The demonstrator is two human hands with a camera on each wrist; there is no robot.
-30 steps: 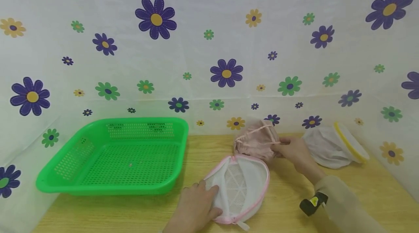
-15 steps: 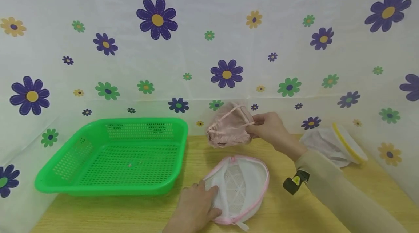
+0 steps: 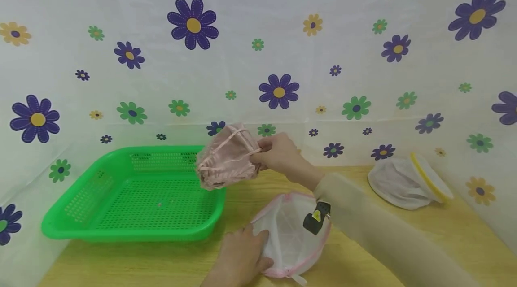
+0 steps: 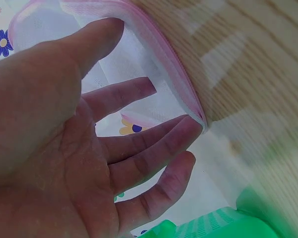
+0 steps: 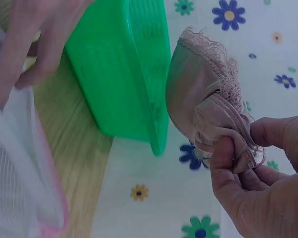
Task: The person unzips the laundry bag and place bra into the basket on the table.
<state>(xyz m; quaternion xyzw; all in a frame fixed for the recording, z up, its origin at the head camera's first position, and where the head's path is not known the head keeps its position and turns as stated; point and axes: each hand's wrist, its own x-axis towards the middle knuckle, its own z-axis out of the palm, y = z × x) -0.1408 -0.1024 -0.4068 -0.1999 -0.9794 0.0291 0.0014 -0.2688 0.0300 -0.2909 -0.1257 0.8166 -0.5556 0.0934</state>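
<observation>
My right hand (image 3: pixel 278 154) pinches a folded pink bra (image 3: pixel 228 157) with lace trim by its straps and band, thumb against fingers in the right wrist view. The bra (image 5: pixel 206 94) hangs in the air, overlapping the right rim of the green basket (image 3: pixel 52 228) in the head view. Below lies a white mesh laundry bag (image 3: pixel 299 251) with a pink zip edge, its mouth unzipped. My left hand (image 3: pixel 242 251) rests at the bag's left edge. In the left wrist view its fingers (image 4: pixel 139 163) are spread, with thumb and fingertips against the mesh.
Another laundry bag (image 3: pixel 397 184), pale with a yellow rim, lies on its side at the right back of the wooden table (image 3: pixel 355 251). A flower-print curtain (image 3: pixel 242 67) hangs behind. My right sleeve (image 3: pixel 375 219) passes over the table's right side.
My right hand has lifted the pink bra off the table and carried it left to the basket's right rim. The left hand and the white mesh bag have stayed in place.
</observation>
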